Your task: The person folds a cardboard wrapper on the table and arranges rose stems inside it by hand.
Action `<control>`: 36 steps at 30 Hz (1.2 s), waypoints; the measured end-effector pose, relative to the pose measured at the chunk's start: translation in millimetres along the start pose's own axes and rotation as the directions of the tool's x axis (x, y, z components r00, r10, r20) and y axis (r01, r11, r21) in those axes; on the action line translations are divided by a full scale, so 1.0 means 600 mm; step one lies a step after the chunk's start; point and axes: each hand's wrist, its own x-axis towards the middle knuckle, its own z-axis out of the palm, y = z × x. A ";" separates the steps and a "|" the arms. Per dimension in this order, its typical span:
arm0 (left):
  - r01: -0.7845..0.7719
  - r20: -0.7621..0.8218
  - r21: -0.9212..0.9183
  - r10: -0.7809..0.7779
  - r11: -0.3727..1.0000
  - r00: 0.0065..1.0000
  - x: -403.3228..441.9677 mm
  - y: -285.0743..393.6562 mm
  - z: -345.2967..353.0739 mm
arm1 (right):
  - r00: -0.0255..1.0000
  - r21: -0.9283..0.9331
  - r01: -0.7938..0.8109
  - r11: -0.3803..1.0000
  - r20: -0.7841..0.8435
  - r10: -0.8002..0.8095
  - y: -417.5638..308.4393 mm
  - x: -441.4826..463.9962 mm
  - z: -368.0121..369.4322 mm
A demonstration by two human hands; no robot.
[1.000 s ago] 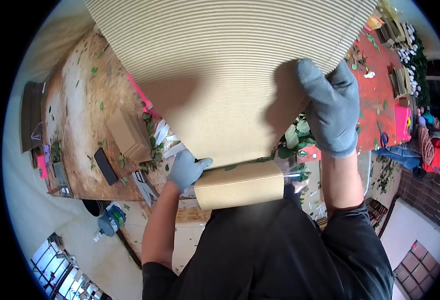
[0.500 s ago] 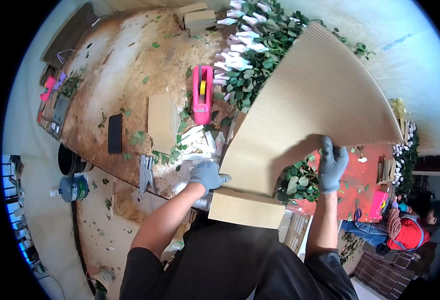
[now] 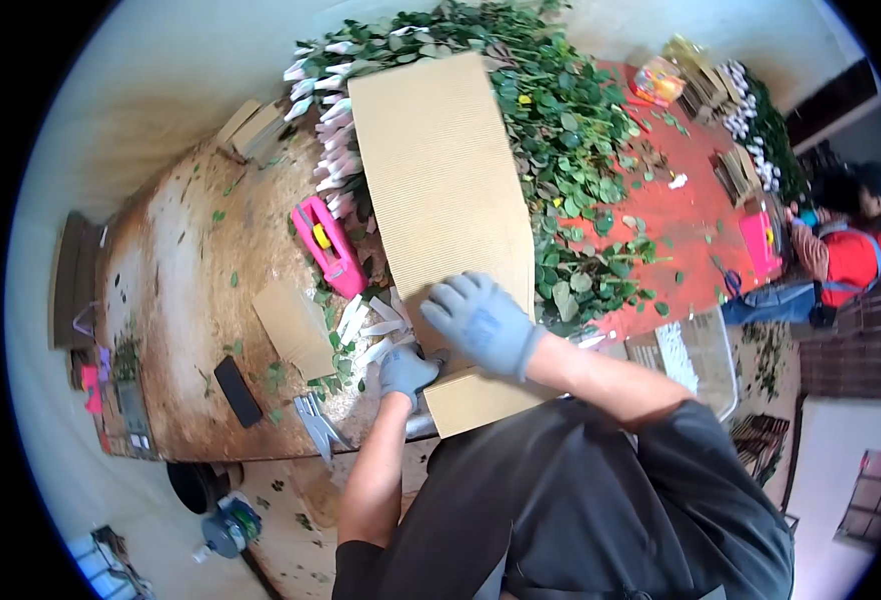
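A long sheet of corrugated cardboard (image 3: 441,160) lies flat on the table, its near end folded at the table edge by my body. My gloved left hand (image 3: 408,372) is closed on the sheet's near left edge, by the fold. Across the lower part of the sheet lies my gloved right hand (image 3: 481,322), palm down with its fingers spread a little. Under and beside the sheet are leafy stems (image 3: 571,130) and wrapped white-pink flower heads (image 3: 336,150).
Left of the sheet are a pink tape dispenser (image 3: 329,247), a cardboard stack (image 3: 296,325), a black phone (image 3: 238,392) and a grey metal tool (image 3: 319,425). Scissors (image 3: 729,277) lie on the red surface (image 3: 661,230). A person in red (image 3: 851,265) is at the far right.
The raised, curved sheet has come down flat over the stems. My right hand has moved from its right edge onto its lower face. My left hand stays at the fold.
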 end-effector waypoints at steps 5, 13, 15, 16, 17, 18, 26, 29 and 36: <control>-0.077 -0.100 0.074 0.084 0.994 0.991 0.018 -0.019 0.017 | 0.953 -0.061 0.018 0.998 0.303 0.002 0.046 -0.003 0.119; -0.209 0.006 0.238 0.214 0.948 0.977 -0.037 0.071 -0.097 | 0.986 -0.002 0.035 0.999 0.161 -0.034 0.057 -0.045 0.197; -0.402 0.104 0.081 0.394 0.912 0.913 -0.039 0.087 -0.116 | 0.993 0.001 0.029 1.000 0.114 -0.029 0.054 -0.046 0.198; -0.403 0.099 0.095 0.394 0.910 0.914 -0.056 0.107 -0.130 | 0.993 0.036 0.030 0.999 0.111 -0.033 0.054 -0.047 0.198; -0.559 0.291 0.106 0.512 0.822 0.808 -0.076 0.134 -0.141 | 0.994 0.064 0.030 0.997 0.104 -0.037 0.058 -0.045 0.196; -0.698 0.475 0.084 0.588 0.711 0.655 -0.090 0.162 -0.144 | 0.996 0.053 0.028 0.998 0.087 -0.032 0.059 -0.042 0.190; -0.777 0.622 0.139 0.557 0.614 0.551 -0.044 0.127 -0.077 | 0.989 0.015 -0.015 1.000 0.148 0.013 0.046 -0.043 0.225; -0.735 0.424 0.071 0.646 0.675 0.634 -0.065 0.190 -0.140 | 0.998 0.232 -0.049 0.972 0.059 0.036 0.057 -0.046 0.198; -0.751 -0.001 0.516 0.878 0.411 0.479 0.090 0.212 -0.158 | 0.940 0.580 -0.338 0.741 0.174 0.293 0.049 -0.022 0.214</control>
